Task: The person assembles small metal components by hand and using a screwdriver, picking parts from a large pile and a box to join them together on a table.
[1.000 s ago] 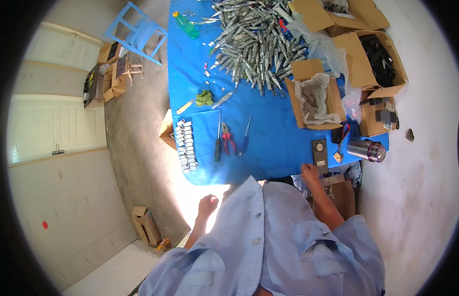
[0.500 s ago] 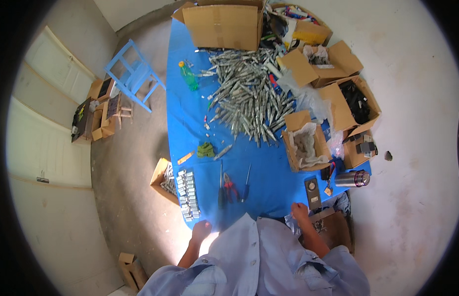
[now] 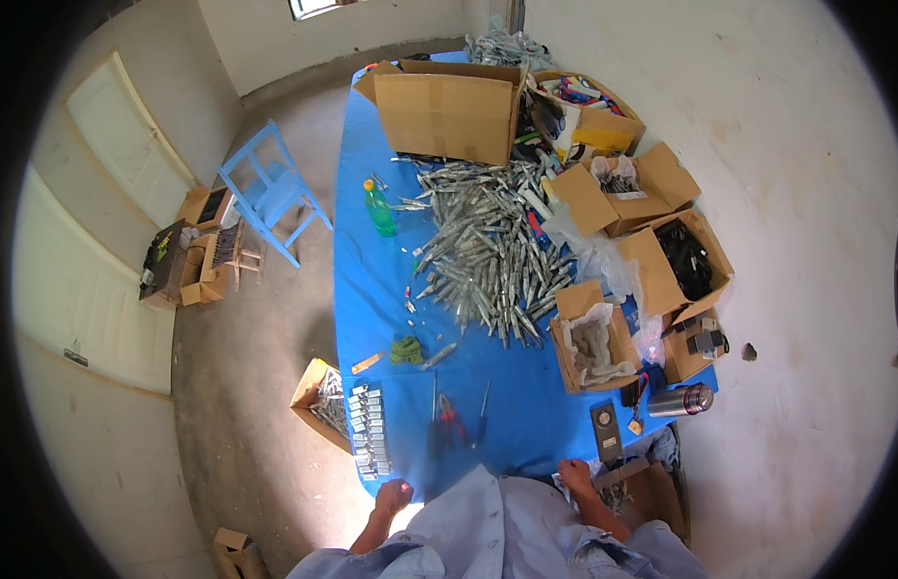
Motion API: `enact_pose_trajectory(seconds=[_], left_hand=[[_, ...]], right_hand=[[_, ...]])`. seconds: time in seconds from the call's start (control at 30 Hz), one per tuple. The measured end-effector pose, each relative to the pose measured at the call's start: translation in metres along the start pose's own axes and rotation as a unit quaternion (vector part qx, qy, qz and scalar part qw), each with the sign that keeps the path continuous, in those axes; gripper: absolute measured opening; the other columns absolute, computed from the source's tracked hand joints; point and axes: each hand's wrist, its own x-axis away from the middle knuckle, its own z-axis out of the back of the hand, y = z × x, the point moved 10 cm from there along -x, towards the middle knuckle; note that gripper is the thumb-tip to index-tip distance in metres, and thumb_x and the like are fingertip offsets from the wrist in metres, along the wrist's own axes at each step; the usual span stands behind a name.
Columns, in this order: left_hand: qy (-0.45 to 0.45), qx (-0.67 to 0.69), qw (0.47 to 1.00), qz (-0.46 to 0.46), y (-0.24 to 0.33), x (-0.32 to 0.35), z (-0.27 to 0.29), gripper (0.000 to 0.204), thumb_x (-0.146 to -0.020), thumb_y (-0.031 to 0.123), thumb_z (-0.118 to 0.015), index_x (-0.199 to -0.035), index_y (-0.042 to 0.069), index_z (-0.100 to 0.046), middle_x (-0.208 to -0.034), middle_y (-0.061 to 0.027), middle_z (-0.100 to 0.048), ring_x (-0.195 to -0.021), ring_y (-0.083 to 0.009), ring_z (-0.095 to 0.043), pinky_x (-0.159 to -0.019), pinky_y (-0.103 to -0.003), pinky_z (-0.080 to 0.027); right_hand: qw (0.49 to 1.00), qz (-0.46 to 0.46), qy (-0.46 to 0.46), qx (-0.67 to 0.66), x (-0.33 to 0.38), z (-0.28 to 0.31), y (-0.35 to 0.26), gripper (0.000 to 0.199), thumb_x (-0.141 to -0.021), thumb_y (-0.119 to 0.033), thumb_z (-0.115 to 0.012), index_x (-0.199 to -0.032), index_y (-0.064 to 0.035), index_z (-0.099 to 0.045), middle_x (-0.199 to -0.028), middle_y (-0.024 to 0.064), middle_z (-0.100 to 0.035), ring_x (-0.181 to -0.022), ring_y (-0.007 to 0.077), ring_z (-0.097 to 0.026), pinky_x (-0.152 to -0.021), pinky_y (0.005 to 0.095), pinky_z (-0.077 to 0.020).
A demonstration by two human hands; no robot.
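My left hand (image 3: 395, 495) is curled into a fist at the near left corner of the blue-covered table (image 3: 526, 439), just below rows of small silvery metal pieces (image 3: 369, 431). My right hand (image 3: 573, 473), also closed, is at the near edge, left of a dark flat device with a round dial (image 3: 606, 430). Nothing shows in either hand. Between them and farther in lie a dark-handled screwdriver (image 3: 433, 439), red-handled pliers (image 3: 452, 422) and a thinner blue-handled screwdriver (image 3: 483, 421). Beyond is a large heap of slim grey metal pieces (image 3: 487, 241).
A green bottle (image 3: 379, 209) and a crumpled green cloth (image 3: 406, 350) are on the table's left. Open cartons (image 3: 444, 116) and a lined box (image 3: 594, 343) line its back and right. A steel flask (image 3: 680, 399) lies near the right edge. A blue chair (image 3: 275, 198) stands left.
The view has tilted up, so the table's contents appear lower and a window and plastic bags show at the far end. Both hands stay closed near the table edge.
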Motion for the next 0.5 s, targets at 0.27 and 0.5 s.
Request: enact_pose_trajectory(seconds=[0.27,0.5], left_hand=[[0.042,-0.003,0.999,0.03,0.018,0.02,0.001,0.022,-0.084,0.026,-0.062,-0.086,0.008,-0.075,-0.088,-0.0203,-0.072,-0.086,-0.0392,-0.07,-0.079,-0.045,-0.056],[0.069,0.01,0.997,0.026,0.061,0.037,-0.018,0.025,-0.083,0.025,-0.062,-0.085,0.003,-0.072,-0.083,-0.0232,-0.07,-0.082,-0.0435,-0.068,-0.073,-0.048,-0.054]], right_hand=[[0.996,0.081,-0.013,0.037,-0.047,-0.008,-0.037,0.034,-0.088,-0.028,-0.059,-0.073,0.0021,-0.065,-0.063,0.0149,-0.064,-0.057,0.025,-0.064,-0.055,0.0416,-0.0478],[0.975,0.184,-0.016,0.122,-0.08,-0.004,-0.061,0.032,-0.088,-0.029,-0.06,-0.079,0.0013,-0.065,-0.072,0.0186,-0.065,-0.067,0.0337,-0.064,-0.06,0.0433,-0.0484]])
